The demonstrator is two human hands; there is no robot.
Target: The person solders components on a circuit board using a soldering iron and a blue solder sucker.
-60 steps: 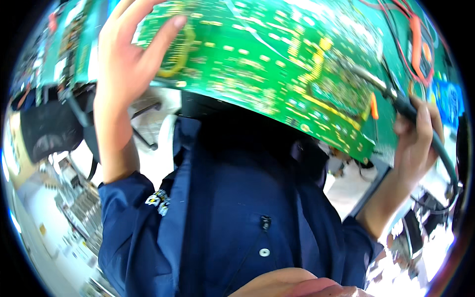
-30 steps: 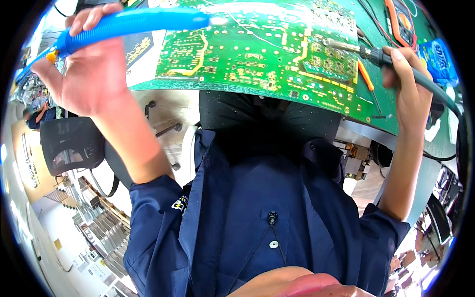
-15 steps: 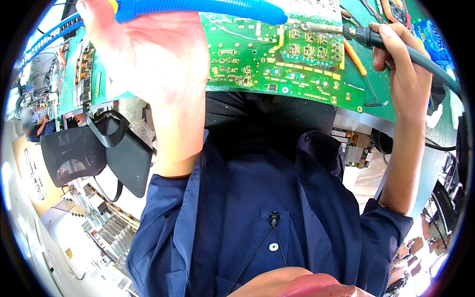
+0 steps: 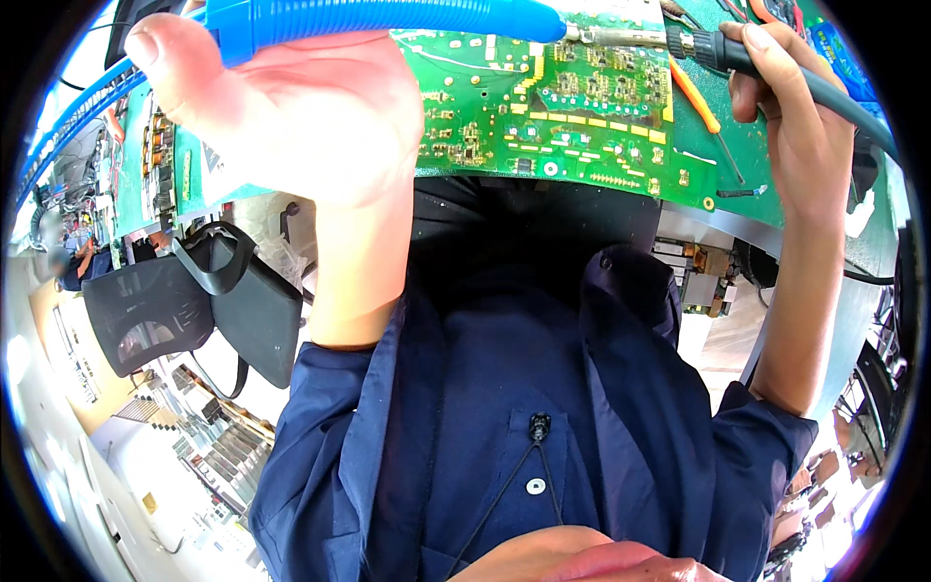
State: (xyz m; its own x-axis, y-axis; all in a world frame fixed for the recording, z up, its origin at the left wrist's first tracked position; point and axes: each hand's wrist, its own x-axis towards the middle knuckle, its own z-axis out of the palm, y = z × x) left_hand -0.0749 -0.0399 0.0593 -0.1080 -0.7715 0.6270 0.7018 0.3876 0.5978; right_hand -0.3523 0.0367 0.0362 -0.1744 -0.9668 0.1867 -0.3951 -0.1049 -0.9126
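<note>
My left hand (image 4: pixel 320 126), palm upward, grips a blue solder sucker (image 4: pixel 388 17) with a ribbed barrel; its fingers are mostly hidden past the top edge. The sucker's nozzle meets or nearly meets the metal tip of a soldering iron (image 4: pixel 718 48). That iron is held by its dark handle in my right hand (image 4: pixel 800 116), thumb and fingers closed around it. Both tips are over a large green circuit board (image 4: pixel 582 145) with many small components; whether either touches the board I cannot tell.
A screwdriver with an orange handle (image 4: pixel 692 97) lies right of the board, near a short dark lead (image 4: pixel 742 192). Coil parts (image 4: pixel 158 145) stand on the green bench at left. Beyond are a black chair (image 4: pixel 150 306) and another person (image 4: pixel 78 267).
My left hand sits slightly lower in view; its thumb has shifted left and down, and the sucker's yellow part no longer shows. My right hand still holds the iron, almost unmoved.
</note>
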